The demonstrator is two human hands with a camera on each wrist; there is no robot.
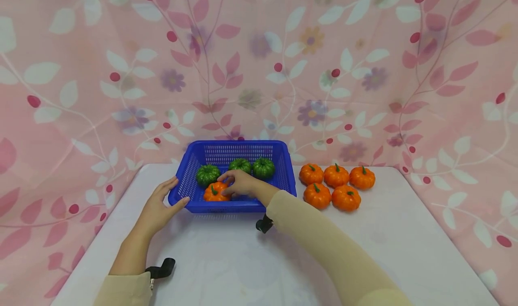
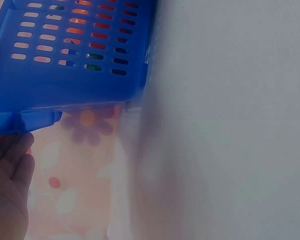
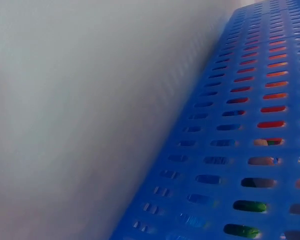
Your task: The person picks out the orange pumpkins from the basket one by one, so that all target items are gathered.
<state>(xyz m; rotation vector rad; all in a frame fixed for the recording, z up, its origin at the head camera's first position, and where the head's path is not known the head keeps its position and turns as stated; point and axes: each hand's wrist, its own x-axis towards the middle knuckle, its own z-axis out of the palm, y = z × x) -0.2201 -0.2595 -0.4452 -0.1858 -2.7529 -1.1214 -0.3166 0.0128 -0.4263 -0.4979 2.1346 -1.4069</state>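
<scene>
A blue perforated plastic basket point(image 1: 238, 205) stands on the white table. Inside it, my right hand point(image 1: 243, 183) holds a small orange pumpkin point(image 1: 213, 192) with curled fingers, near the front left of the basket. Three green pumpkins lie behind: one green pumpkin point(image 1: 208, 175) at the left, another green pumpkin point(image 1: 240, 164) in the middle and a third green pumpkin point(image 1: 264, 168) to the right. My left hand point(image 1: 159, 209) rests its outstretched fingers and thumb at the basket's front left corner. In the left wrist view, those fingers point(image 2: 21, 150) lie just below the rim.
To the right of the basket, several orange pumpkins point(image 1: 336, 175) sit in two rows on the white tablecloth point(image 1: 404, 234). Behind the table hangs a pink floral curtain point(image 1: 259, 72). Through the basket's slotted wall point(image 3: 230, 150), orange and green patches show in the right wrist view.
</scene>
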